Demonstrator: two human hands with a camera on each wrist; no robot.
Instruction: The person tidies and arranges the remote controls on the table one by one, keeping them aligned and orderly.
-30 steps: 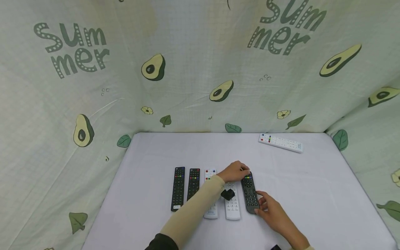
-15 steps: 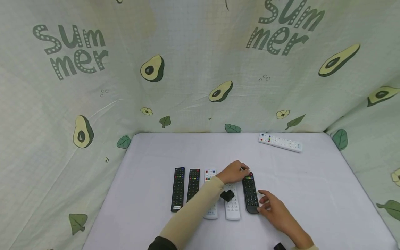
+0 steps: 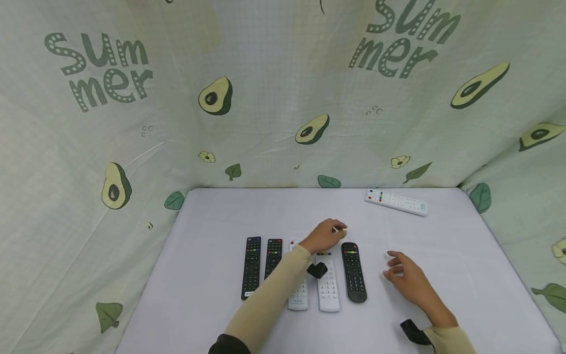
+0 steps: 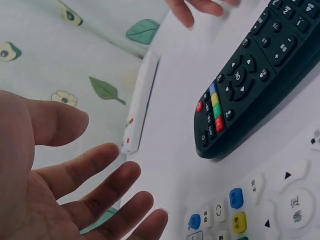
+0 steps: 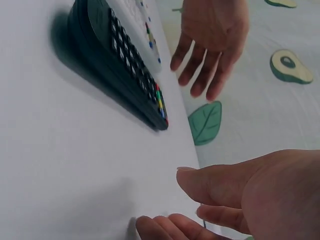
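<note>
A black remote control (image 3: 353,273) lies on the table at the right end of a row of remotes, and neither hand touches it. My left hand (image 3: 325,235) hovers just beyond its upper left end, fingers loosely extended and holding nothing. To the right of the remote, apart from it, is my right hand (image 3: 409,278), its fingers relaxed and empty. A white remote control (image 3: 328,290) lies beside the black one, partly under my left wrist. Another white remote (image 3: 298,297) is mostly hidden by my left sleeve. In the left wrist view the black remote (image 4: 250,80) shows its colored buttons.
Two more black remotes, a leftmost remote (image 3: 252,265) and its neighbor remote (image 3: 273,253), continue the row. A separate white remote (image 3: 396,202) lies near the table's back edge. Avocado-print cloth (image 3: 265,98) hangs behind the table (image 3: 212,211).
My right hand has let go of the black remote and moved right and away. My left hand has lifted off its upper end and shifted slightly back and left.
</note>
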